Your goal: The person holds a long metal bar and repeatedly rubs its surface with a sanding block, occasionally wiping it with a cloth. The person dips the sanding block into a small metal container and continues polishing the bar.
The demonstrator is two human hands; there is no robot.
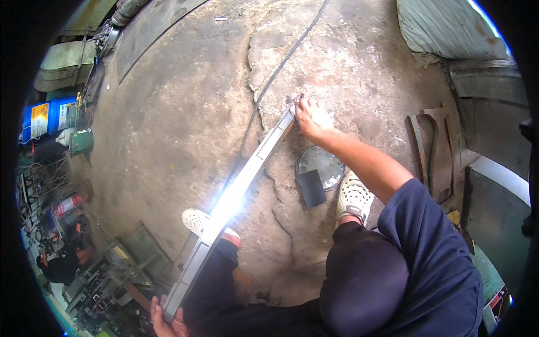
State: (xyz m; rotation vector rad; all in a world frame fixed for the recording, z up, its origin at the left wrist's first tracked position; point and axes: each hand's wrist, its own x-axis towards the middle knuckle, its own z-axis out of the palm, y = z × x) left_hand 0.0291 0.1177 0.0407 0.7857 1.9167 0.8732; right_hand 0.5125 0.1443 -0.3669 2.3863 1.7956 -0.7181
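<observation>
A long grey metal bar (265, 149) with a row of slots along it slants from my lower left up to the middle of the view. A bright glare covers its middle. My left hand (168, 322) is closed round its near end, thumb on one side and fingers on the other. At the far end my right hand (313, 119) grips it with bent fingers. A small pinkish bit (296, 99) shows at that tip, too small to make out. Below my right forearm, a round metal lid (328, 161) lies on the floor with a dark flat plate (311, 189) partly over it.
A black cable (281, 66) runs across the cracked concrete floor and passes under the bar. Blue buckets (48, 119) and metal machinery (115, 275) stand at the left. Metal panels (435, 151) and a covered stack (449, 31) are at the right. My shoe (355, 196) is near the lid.
</observation>
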